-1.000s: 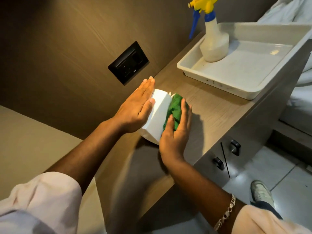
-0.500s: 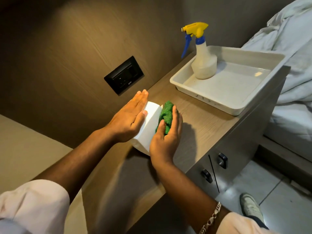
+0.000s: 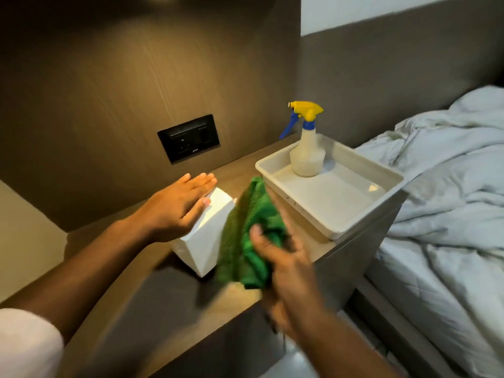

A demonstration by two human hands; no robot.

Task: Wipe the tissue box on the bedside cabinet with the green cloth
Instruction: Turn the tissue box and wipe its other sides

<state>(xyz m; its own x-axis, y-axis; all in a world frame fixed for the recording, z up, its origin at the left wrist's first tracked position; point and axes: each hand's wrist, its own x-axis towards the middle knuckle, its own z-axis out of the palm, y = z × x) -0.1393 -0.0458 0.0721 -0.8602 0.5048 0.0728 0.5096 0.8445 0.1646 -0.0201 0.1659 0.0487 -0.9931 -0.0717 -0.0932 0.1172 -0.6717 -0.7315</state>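
A white tissue box [image 3: 207, 236] stands on the wooden top of the bedside cabinet [image 3: 180, 296]. My left hand [image 3: 177, 208] lies flat on the box's left side, fingers straight and together, steadying it. My right hand [image 3: 283, 257] grips the green cloth [image 3: 246, 241], which is lifted off the box and hangs in front of the box's right side, hiding that face. The right hand and cloth are motion-blurred.
A white tray [image 3: 351, 214] sits at the cabinet's right end with a spray bottle [image 3: 306, 148] standing in it. A black socket plate [image 3: 189, 137] is on the wood wall panel behind. A bed with rumpled white bedding [image 3: 447, 186] lies to the right.
My right hand has pulled the green cloth away from the box's right side and raised it. The camera view has tilted up, showing more of the bed. The left hand stays on the box.
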